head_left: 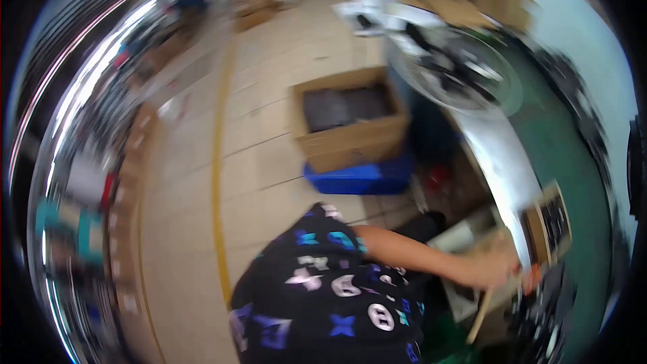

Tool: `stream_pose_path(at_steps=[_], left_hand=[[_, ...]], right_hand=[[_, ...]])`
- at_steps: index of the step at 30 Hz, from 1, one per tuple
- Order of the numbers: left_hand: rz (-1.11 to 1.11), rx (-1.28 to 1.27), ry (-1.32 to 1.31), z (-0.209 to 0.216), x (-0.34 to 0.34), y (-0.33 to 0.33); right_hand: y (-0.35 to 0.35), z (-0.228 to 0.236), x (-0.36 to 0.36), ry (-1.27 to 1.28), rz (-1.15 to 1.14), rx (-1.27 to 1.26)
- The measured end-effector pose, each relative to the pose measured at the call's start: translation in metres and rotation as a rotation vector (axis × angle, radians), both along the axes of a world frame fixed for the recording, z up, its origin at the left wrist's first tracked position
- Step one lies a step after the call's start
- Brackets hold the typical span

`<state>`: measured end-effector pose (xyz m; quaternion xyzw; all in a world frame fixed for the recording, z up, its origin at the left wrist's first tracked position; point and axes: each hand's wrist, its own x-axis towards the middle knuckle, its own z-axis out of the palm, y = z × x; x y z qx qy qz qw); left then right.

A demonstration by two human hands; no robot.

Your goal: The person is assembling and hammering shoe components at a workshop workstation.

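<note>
Brown cartons (125, 229) run along the far left, beside a yellow floor line (219, 155) that probably keeps the walkway apart from storage. Next, an open cardboard box (350, 143) packed with dark items sits on a blue crate (364, 178), perhaps to lift it off the tiles and nearer to reach. Further right, a pale wooden stick (480, 318) slants just below the left hand (495, 263), at the edge of the green-topped desk (542, 121); blur hides the fingers, so I cannot tell whether they pinch it. The right hand cannot be made out. Beyond, a small open carton (538, 236) stands tilted, its dark contents facing up, likely for easy picking, near loose dark pieces (559, 290).
</note>
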<state>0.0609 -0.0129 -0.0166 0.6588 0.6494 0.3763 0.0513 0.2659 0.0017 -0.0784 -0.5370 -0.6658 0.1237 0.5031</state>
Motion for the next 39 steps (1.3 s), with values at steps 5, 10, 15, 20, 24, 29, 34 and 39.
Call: stream_pose_path(at_steps=[5,10,15,20,24,29,34,39], left_hand=[[0.106,0.081,0.085,0.011,-0.029,-0.019],[0.085,-0.231,0.068,0.013,-0.035,-0.017],[0.016,-0.198,0.055,0.016,-0.02,-0.012],[0.015,-0.165,0.051,0.013,-0.019,-0.014],[0.006,-0.177,0.017,0.016,-0.021,-0.018],[0.113,-0.028,0.09,0.038,-0.024,-0.028],[-0.226,0.311,0.073,0.132,-0.016,-0.032],[-0.249,0.162,-0.075,0.161,-0.029,-0.05]], right_hand=[[0.062,0.099,0.089,-0.228,-0.256,0.334],[0.088,0.152,0.064,-0.044,-0.202,0.162],[0.102,0.152,0.068,-0.531,-0.12,0.164],[0.132,0.146,0.084,-0.545,-0.292,0.195],[0.145,0.15,0.097,-0.242,-0.028,0.266],[0.095,0.21,0.046,0.084,0.085,0.087],[0.033,0.282,-0.004,0.123,0.532,-0.248],[0.031,0.245,-0.036,0.605,0.995,-0.676]])
